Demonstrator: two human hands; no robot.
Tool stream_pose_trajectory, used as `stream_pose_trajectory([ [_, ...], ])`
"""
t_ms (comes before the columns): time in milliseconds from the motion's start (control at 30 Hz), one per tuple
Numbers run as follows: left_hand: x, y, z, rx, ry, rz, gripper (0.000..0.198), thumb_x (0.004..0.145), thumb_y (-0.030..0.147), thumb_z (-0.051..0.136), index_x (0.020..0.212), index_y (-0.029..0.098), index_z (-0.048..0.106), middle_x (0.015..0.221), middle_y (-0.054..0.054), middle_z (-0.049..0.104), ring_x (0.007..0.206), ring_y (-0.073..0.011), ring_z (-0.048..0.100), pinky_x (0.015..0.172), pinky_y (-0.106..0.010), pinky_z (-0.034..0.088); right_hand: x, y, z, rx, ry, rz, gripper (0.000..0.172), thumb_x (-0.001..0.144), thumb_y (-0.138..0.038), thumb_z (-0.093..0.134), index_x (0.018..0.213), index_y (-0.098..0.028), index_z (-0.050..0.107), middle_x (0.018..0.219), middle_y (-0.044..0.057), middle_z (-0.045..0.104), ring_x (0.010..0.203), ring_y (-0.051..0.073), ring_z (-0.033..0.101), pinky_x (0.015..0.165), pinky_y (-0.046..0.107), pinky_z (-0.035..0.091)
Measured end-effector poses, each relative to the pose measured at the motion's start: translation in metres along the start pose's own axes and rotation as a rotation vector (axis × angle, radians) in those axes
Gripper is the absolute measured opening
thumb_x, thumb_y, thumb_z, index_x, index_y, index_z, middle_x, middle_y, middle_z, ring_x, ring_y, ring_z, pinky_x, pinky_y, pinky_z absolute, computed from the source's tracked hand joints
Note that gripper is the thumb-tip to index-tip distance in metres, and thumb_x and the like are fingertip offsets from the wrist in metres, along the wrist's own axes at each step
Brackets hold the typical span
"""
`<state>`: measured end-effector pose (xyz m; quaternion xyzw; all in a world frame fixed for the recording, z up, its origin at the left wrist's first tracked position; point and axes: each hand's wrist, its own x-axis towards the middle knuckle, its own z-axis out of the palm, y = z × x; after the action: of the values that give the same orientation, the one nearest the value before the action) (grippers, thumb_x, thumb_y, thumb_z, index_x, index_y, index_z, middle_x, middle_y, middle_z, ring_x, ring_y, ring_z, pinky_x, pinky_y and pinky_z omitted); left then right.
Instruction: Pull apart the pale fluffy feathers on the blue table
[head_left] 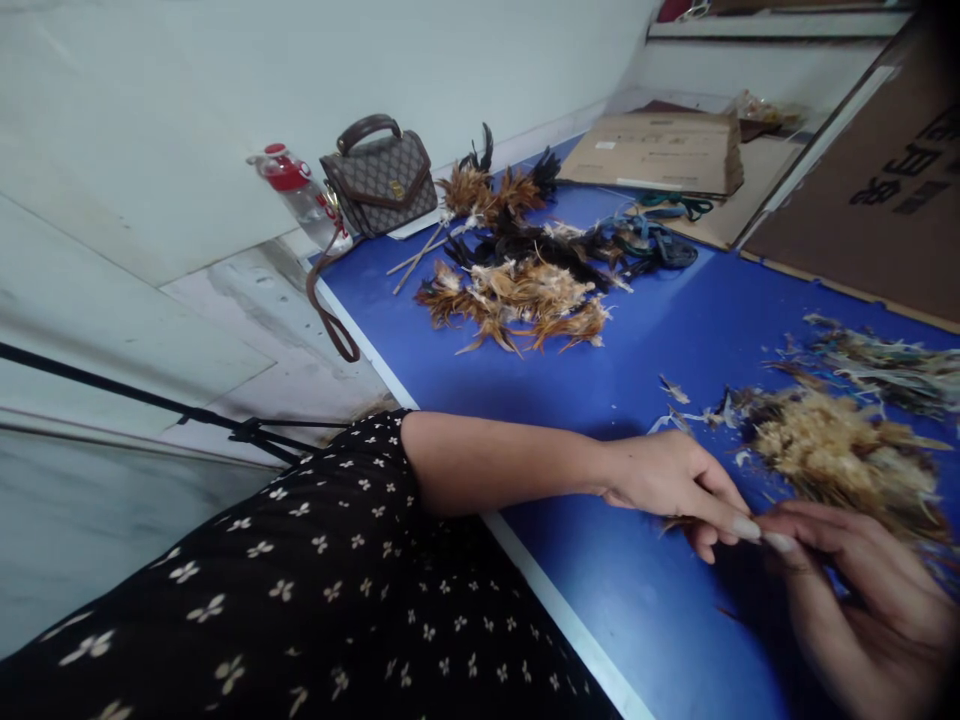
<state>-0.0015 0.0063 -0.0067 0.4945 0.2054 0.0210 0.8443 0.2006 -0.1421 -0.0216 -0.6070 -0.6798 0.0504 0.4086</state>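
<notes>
A: What stands at the far left?

B: A clear plastic bottle with a red cap (294, 190) leans against the white wall, and just beside it sits a brown checked handbag with a leather handle (380, 180), its strap hanging over the edge of the blue tabletop (615, 590).

A: And further along?

B: A heap of brown, tan and black feathers (517, 270) lies mid-table, with thin pale sticks (416, 258) poking out on its left. Behind it are flat cardboard boxes (656, 150).

A: Where are the hands?

B: The left hand (667, 480), on a bare forearm coming from a black flower-print sleeve (337, 560), rests on the table with fingers curled. Its thumb and forefinger pinch a small dark brown feather (679, 522), which lies low against the blue surface, just under the hand.

A: And the other?

B: The right hand (862, 590) meets it fingertip to fingertip, fingers nearly closed. Whether it also grips the feather, I cannot tell. Just behind it lies a loose pile of pale straw-coloured feathers (840, 450).
</notes>
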Motion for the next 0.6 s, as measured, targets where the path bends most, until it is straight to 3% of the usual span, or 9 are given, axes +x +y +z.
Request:
stream_pose_trajectory([
  [100, -0.002, 0.001, -0.003, 0.043, 0.026, 0.079, 0.03, 0.078, 0.031, 0.105, 0.086, 0.016, 0.08, 0.075, 0.001, 0.075, 0.063, -0.0116, 0.073, 0.057, -0.023, 0.043, -0.002, 0.018, 0.003, -0.036, 0.106, 0.022, 0.02, 0.099, -0.051, 0.081, 0.104, -0.032, 0.085, 0.105, 0.006, 0.084, 0.089, 0.027, 0.08, 0.085, 0.045, 0.061],
  [233, 0.0, 0.002, -0.005, -0.031, 0.104, 0.139, 0.029, 0.087, 0.036, 0.098, 0.093, 0.014, 0.081, 0.079, 0.0, 0.075, 0.065, -0.0111, 0.074, 0.059, -0.022, 0.045, -0.005, 0.035, 0.006, -0.112, 0.213, 0.049, 0.034, 0.098, -0.052, 0.083, 0.128, -0.035, 0.087, 0.111, 0.008, 0.086, 0.086, 0.028, 0.081, 0.082, 0.048, 0.063],
  [433, 0.003, -0.002, -0.001, -0.138, 0.13, 0.133, 0.049, 0.073, 0.051, 0.106, 0.087, 0.013, 0.078, 0.081, -0.003, 0.077, 0.07, -0.013, 0.073, 0.075, -0.031, 0.06, -0.004, 0.0, 0.012, 0.018, 0.169, 0.06, 0.036, 0.098, -0.043, 0.083, 0.134, -0.037, 0.086, 0.126, 0.006, 0.085, 0.097, 0.026, 0.081, 0.089, 0.046, 0.064],
  [600, -0.004, 0.005, 0.002, -0.138, 0.142, 0.137, 0.047, 0.073, 0.049, 0.105, 0.087, 0.013, 0.078, 0.079, -0.002, 0.076, 0.07, -0.0124, 0.071, 0.075, -0.03, 0.059, 0.0, -0.023, 0.015, 0.068, 0.161, 0.088, 0.032, 0.099, -0.04, 0.082, 0.13, -0.037, 0.087, 0.126, 0.005, 0.084, 0.095, 0.024, 0.08, 0.088, 0.044, 0.064],
])
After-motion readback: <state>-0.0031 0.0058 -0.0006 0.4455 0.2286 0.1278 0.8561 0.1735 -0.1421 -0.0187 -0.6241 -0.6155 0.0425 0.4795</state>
